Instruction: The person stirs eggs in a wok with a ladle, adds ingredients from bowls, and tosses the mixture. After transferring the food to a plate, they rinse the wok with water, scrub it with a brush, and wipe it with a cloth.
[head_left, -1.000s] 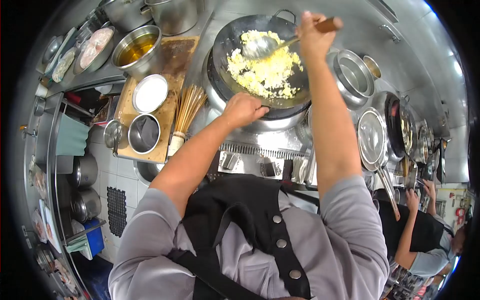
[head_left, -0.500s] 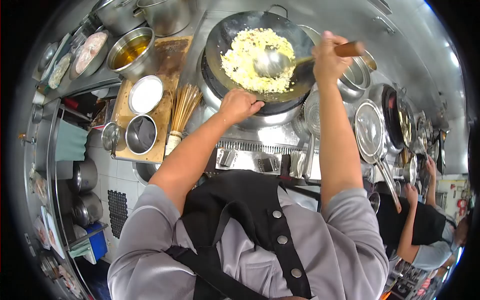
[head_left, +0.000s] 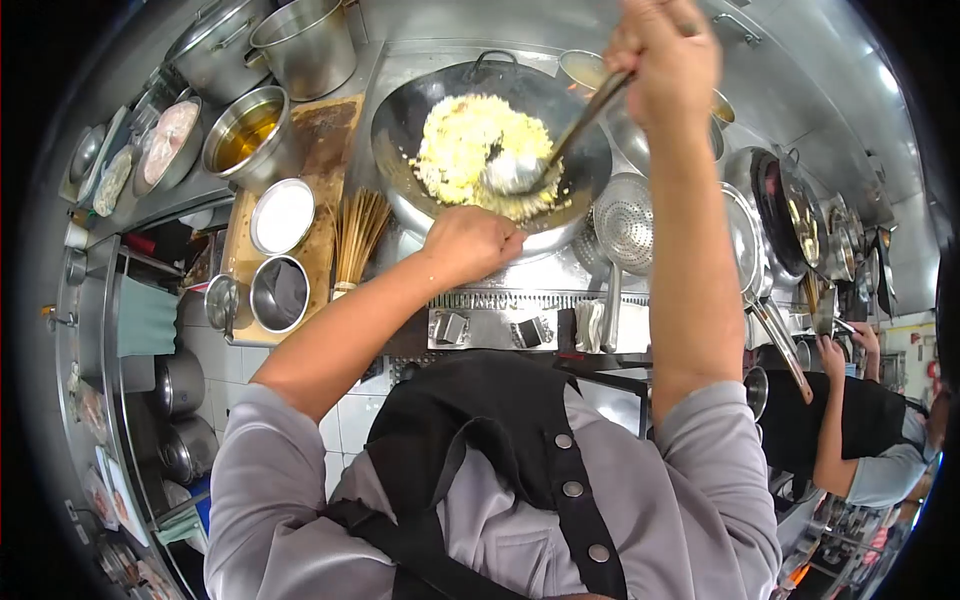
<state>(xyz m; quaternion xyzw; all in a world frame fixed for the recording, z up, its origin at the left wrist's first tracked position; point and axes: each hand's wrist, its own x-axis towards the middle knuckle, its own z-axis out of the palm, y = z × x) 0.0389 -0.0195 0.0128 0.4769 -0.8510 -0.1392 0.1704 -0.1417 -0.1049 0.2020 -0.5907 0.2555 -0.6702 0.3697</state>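
My left hand (head_left: 472, 243) is closed at the near rim of a dark wok (head_left: 395, 135); the part it grips is hidden under the fingers. In the wok lies a heap of yellow-and-white fried rice (head_left: 470, 130), piled toward the left and middle. My right hand (head_left: 668, 60), raised at the upper right, is wrapped round the handle of a ladle (head_left: 515, 172). The ladle's round bowl rests against the near side of the rice, its handle slanting up to the right.
Left of the wok, a wooden board (head_left: 330, 125) holds a bamboo brush (head_left: 358, 240), a bowl of white powder (head_left: 283, 216) and a pot of oil (head_left: 245, 140). A perforated skimmer (head_left: 625, 225) lies to the right. At far right a co-worker (head_left: 850, 430) stands.
The wok has tipped and shifted left and toward me. My right hand has risen, the ladle handle now steeper, its bowl moved lower left. The rice has slid to the left.
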